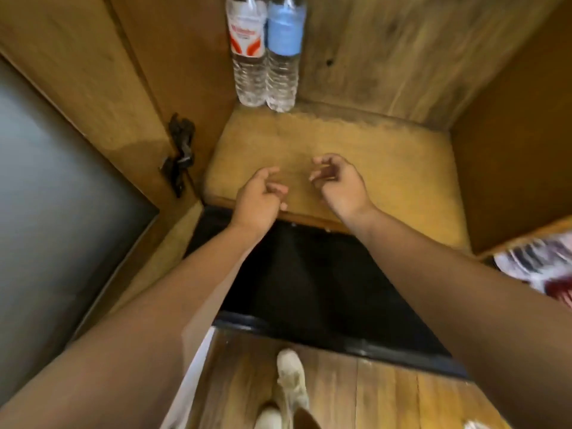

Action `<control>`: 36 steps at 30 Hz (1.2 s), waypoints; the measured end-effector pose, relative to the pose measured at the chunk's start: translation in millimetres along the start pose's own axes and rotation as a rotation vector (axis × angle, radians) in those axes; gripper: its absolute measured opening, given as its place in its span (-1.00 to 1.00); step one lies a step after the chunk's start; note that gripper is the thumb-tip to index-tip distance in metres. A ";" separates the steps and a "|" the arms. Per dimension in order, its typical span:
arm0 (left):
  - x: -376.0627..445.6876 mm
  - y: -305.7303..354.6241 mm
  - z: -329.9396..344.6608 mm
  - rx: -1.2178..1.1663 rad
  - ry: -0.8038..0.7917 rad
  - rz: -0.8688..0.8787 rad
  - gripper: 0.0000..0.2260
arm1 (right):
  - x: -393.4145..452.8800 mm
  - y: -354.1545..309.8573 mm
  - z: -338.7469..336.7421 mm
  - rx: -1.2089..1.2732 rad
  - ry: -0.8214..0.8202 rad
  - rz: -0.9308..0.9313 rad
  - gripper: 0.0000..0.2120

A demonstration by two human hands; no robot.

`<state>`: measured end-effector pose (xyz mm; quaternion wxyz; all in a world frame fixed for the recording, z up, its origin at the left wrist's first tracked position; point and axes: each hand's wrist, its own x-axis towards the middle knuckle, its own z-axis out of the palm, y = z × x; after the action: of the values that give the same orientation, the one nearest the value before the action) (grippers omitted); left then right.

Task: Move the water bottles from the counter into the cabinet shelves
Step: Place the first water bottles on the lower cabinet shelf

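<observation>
Two clear water bottles stand upright, touching, at the back left corner of a wooden cabinet shelf (387, 168). The left bottle (247, 51) has a white and red label. The right bottle (283, 54) has a light blue label. Both my hands hover over the shelf's front edge, well in front of the bottles. My left hand (260, 196) holds nothing, fingers loosely curled. My right hand (335, 181) is also empty, fingers curled and apart.
The open cabinet door (77, 97) with a dark hinge (181, 153) stands at the left. A dark compartment (312, 280) lies below the shelf. A red and white packet (538, 267) sits on a lower right shelf. Shoes (289, 379) stand on the wooden floor.
</observation>
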<state>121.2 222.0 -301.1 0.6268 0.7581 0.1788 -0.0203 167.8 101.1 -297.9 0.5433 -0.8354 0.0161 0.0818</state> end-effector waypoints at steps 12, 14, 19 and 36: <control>-227.9 -26.8 69.9 0.154 -0.468 -0.076 -0.80 | -330.6 106.8 -100.9 0.086 0.146 0.255 -0.78; -253.4 -35.1 87.4 0.199 -0.556 -0.064 -0.82 | -376.7 131.8 -114.5 0.141 0.210 0.331 -0.73; -318.9 -65.4 147.0 0.401 -0.812 -0.070 -0.81 | -481.0 186.2 -148.7 0.297 0.427 0.498 -0.74; -522.0 -124.4 395.9 0.752 -0.989 -0.166 -0.83 | -687.9 348.8 -310.5 0.700 0.917 0.751 -0.86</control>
<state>-327.4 -266.6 -369.9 0.3221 0.8113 -0.0933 -0.4788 -513.9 -366.9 -384.6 0.6543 -0.4987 0.5583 -0.1070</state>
